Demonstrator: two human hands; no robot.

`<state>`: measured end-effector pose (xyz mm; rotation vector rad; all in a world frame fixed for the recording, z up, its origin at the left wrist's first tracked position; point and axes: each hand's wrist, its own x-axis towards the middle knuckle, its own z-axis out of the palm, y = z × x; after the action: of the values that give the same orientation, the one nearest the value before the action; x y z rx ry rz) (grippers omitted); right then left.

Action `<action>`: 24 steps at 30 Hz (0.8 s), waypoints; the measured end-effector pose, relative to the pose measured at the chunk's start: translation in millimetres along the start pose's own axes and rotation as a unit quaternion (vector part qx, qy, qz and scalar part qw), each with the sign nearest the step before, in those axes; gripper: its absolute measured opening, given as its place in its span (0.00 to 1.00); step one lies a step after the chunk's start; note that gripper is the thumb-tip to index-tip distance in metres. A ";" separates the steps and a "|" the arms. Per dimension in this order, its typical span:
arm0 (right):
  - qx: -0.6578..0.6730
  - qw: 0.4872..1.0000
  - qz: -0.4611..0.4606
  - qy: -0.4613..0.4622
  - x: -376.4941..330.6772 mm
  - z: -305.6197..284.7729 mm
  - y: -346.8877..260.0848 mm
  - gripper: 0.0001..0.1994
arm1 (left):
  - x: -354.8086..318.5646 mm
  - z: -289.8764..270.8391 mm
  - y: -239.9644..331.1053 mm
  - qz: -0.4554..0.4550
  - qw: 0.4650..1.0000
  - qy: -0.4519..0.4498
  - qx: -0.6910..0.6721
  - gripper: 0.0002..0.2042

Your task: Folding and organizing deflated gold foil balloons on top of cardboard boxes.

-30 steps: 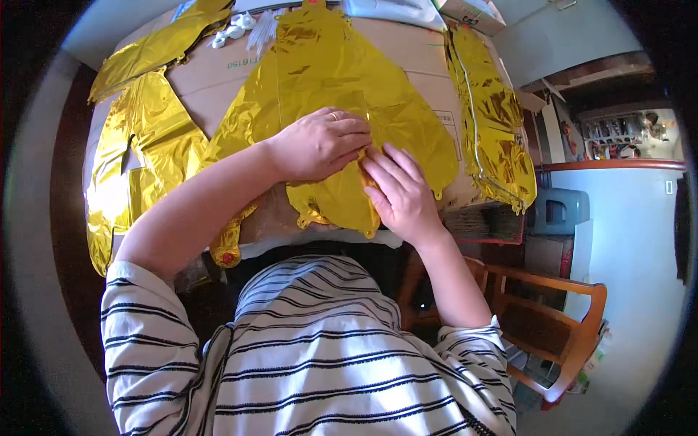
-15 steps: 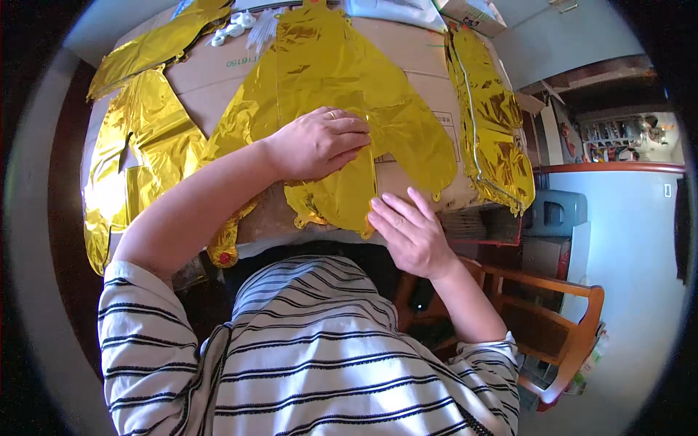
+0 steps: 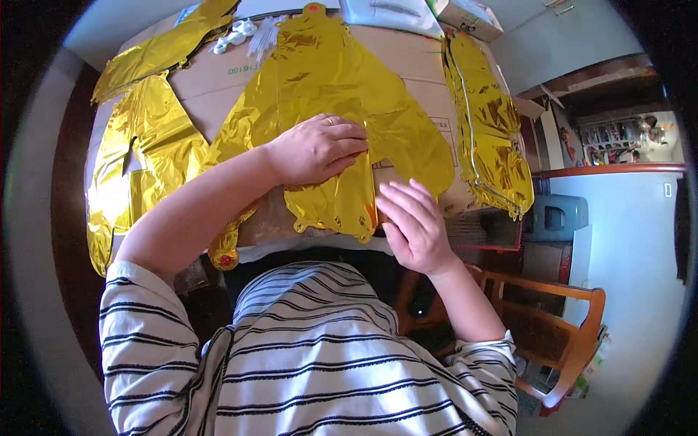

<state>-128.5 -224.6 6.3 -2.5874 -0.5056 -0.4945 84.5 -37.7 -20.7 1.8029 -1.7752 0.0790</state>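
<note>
A flat gold foil balloon (image 3: 327, 80) with small tabs on its edges lies across the cardboard in front of me. My left hand (image 3: 318, 149) rests on its middle, fingers curled together and pinching the foil at a lengthwise fold. Closer to me, my right hand (image 3: 416, 227) stands at the edge of the balloon's lower part, its fingers stretched out and slightly apart, fingertips touching or almost touching the foil. Its thumb tip is partly hidden.
More gold foil pieces lie at the left (image 3: 149, 145) and the right (image 3: 487, 116) of the cardboard (image 3: 211, 94). Along the far side are white ribbon rolls (image 3: 236, 33), clear straws (image 3: 263, 40) and a plastic bag (image 3: 392, 16). A wooden chair (image 3: 574, 341) stands at right.
My right hand has turned and shifted slightly upward and right along the foil edge. The lower right part of the balloon has moved inward. My left hand stays nearly in place.
</note>
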 end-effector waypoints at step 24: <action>-0.090 0.995 0.001 -0.046 -33.6 26.9 -16.7 0.23 | 0.9 0.5 -0.3 -0.006 1.000 -0.004 -0.005 0.14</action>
<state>-158.0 -206.3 -24.2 -2.7930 -0.5111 -0.4398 84.7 -38.7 -20.8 1.8091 -1.7662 0.0574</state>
